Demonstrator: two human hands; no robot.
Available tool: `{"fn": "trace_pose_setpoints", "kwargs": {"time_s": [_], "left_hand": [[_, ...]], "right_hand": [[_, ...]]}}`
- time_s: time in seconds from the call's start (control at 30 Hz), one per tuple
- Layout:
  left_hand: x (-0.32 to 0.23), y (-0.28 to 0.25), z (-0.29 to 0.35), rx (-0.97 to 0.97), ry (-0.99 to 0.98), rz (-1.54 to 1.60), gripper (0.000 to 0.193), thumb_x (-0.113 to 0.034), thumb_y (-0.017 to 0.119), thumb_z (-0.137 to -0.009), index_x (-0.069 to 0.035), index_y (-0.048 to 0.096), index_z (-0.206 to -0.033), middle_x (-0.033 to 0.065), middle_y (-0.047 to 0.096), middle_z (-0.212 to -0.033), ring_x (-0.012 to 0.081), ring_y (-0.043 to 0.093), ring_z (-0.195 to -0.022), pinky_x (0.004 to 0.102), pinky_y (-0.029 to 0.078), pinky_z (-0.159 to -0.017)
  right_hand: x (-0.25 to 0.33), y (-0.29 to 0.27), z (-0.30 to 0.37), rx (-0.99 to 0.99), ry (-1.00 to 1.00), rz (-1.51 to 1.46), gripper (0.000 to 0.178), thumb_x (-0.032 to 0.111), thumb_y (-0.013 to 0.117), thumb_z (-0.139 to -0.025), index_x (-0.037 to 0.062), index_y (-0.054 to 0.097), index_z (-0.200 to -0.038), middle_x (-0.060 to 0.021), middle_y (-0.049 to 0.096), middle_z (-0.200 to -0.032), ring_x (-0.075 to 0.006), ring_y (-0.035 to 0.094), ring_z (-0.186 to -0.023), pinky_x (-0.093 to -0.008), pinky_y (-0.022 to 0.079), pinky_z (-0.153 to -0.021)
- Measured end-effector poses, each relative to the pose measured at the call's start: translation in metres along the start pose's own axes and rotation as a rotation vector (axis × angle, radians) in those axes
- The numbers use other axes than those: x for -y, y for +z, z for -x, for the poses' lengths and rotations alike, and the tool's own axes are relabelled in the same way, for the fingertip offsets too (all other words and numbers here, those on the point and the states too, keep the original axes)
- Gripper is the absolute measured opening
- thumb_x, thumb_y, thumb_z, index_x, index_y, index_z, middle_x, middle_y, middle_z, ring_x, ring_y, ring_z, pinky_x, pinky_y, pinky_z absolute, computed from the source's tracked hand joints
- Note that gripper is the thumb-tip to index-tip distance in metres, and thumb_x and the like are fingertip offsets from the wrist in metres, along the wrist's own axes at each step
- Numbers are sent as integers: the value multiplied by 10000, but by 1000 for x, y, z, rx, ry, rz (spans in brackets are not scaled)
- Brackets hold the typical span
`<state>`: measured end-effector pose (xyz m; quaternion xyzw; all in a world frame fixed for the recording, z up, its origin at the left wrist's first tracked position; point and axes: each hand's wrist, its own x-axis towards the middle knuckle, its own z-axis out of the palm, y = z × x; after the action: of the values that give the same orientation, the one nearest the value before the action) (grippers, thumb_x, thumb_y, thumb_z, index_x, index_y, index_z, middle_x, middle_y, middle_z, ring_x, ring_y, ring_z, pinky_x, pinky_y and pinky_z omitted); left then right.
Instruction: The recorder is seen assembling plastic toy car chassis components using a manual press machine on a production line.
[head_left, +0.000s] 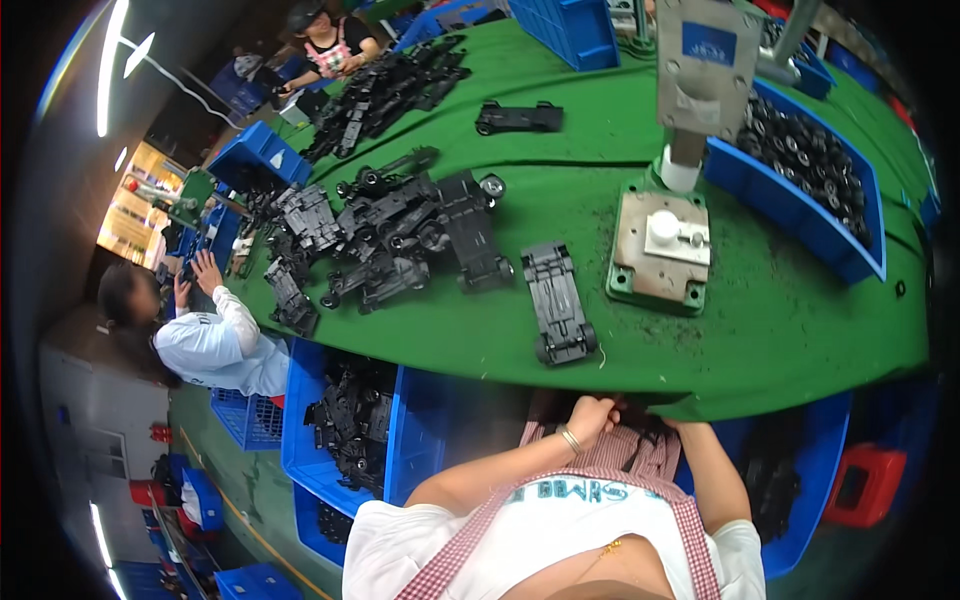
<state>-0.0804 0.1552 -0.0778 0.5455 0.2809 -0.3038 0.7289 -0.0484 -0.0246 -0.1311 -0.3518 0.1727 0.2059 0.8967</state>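
Note:
My left hand (590, 415), with a thin bracelet at the wrist, is curled in my lap just below the front edge of the green table (760, 330). Whether its fingers hold anything I cannot tell. My right forearm (715, 470) reaches up to the same edge, and its hand is hidden under the cloth. Closest on the table lies a black toy car chassis (560, 300) with wheels at its near end. To its right stands a small press jig (660, 250) on a green base with a white knob.
A heap of black chassis (400, 240) covers the table's left, and one lone chassis (518, 118) lies farther back. A blue bin of wheels (800, 170) stands at the right. Blue crates (350, 420) sit under the table, with a red stool (865, 485) at the right. A co-worker (210, 340) sits to the left.

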Motion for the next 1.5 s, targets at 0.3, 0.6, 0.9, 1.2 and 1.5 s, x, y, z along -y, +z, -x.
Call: {"fn": "trace_pose_setpoints", "kwargs": {"time_s": [0.3, 0.6, 0.9, 1.2, 1.5], "left_hand": [[-1, 5, 7, -57, -50, -53, 206, -132, 452, -872, 20, 550, -775, 24, 476, -558, 99, 439, -437, 233, 307, -372], [9, 8, 4, 18, 2, -92, 348, -301, 536, -881, -25, 524, -669, 24, 478, -527, 93, 439, -425, 214, 298, -364], [2, 12, 8, -50, -32, 21, 285, -196, 538, -862, -16, 502, -644, 28, 476, -558, 93, 437, -443, 220, 236, -342], [4, 17, 12, -33, 31, 207, 270, -132, 512, -858, -15, 479, -617, 28, 451, -528, 94, 382, -398, 236, 214, -344], [9, 3, 20, -16, 52, 203, 275, -161, 531, -853, -21, 490, -620, 24, 439, -507, 92, 364, -384, 235, 220, -344]], "right_hand": [[15, 40, 19, 148, 150, 221, 269, 317, 485, -875, 64, 528, -956, -76, 554, -698, -166, 504, -483, -267, 403, -380], [17, 25, 13, 372, 176, 101, 326, 378, 490, -858, 59, 551, -882, -82, 547, -670, -177, 488, -482, -284, 381, -392], [23, 24, 7, 417, 161, 255, 256, 302, 500, -868, 53, 555, -856, -72, 545, -653, -163, 493, -491, -279, 391, -413], [23, 31, 12, 448, 91, 457, 193, 227, 509, -877, 47, 560, -829, -63, 544, -637, -149, 499, -499, -273, 402, -434], [38, 40, 28, 563, 32, 875, 164, 165, 516, -888, 40, 563, -792, -48, 542, -621, -131, 500, -512, -265, 409, -459]]}}
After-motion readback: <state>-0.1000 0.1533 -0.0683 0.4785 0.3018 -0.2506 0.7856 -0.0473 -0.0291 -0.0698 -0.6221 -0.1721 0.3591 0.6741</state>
